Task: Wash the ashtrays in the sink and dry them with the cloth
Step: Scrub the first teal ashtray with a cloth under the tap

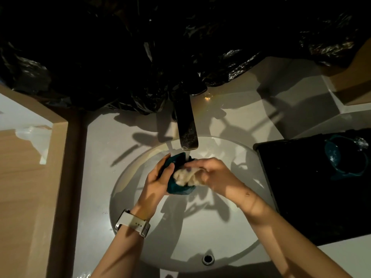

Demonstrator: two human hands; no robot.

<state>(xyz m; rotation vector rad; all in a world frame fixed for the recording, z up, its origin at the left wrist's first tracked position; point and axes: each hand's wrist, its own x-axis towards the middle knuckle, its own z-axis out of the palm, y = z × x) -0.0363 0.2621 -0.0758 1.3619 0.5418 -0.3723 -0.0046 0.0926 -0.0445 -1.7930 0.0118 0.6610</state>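
Note:
Over the round white sink [230, 237], my left hand [158, 177] grips a dark teal ashtray [178, 188] by its left side, thumb on the rim. My right hand [212, 172] holds a pale, sudsy cloth or sponge [186, 177] pressed into the ashtray's bowl. Water runs from the flat metal tap [186, 125] onto the ashtray's far edge. A second teal ashtray [341, 157] sits wet on a black tray [301, 187] to the right of the sink.
Crumpled black plastic sheeting [140, 57] covers the wall behind the tap. A wooden panel [30, 177] stands at the left, and a wooden box [353, 81] at the back right. The sink's overflow hole [208, 259] lies near the front rim.

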